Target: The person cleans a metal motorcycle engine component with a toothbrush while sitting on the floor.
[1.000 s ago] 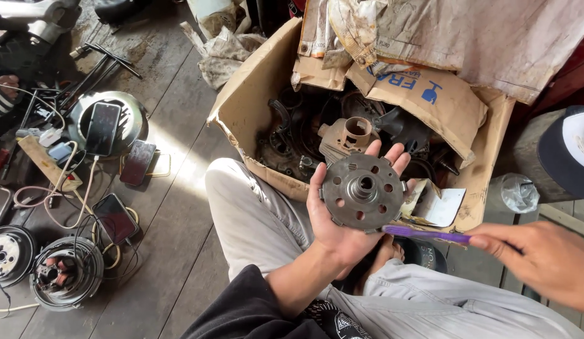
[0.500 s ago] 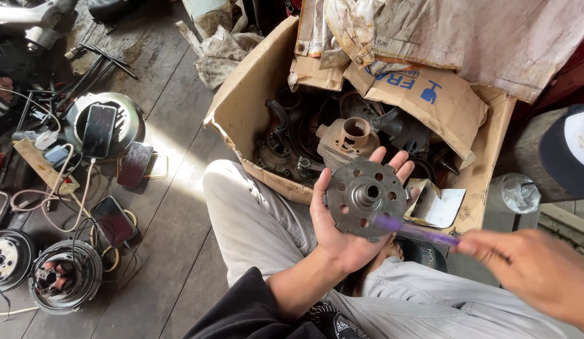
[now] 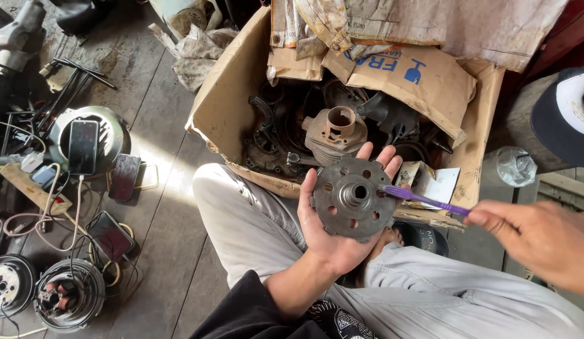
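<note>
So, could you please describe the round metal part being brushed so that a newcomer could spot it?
In front of the cardboard box of engine parts, the left hand holds a grey metal disc flat on its palm. Unlike the box's parts, it has a notched rim, round holes and a raised centre hub.

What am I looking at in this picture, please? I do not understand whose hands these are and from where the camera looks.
The camera sits on a person's head and looks down at their lap and the wooden floor. The left hand holds a round grey metal disc with holes, flat on the palm. The right hand holds a purple toothbrush, its head on the disc. Beyond lies an open cardboard box of greasy engine parts. At the left lie phones on cables and wire coils.
</note>
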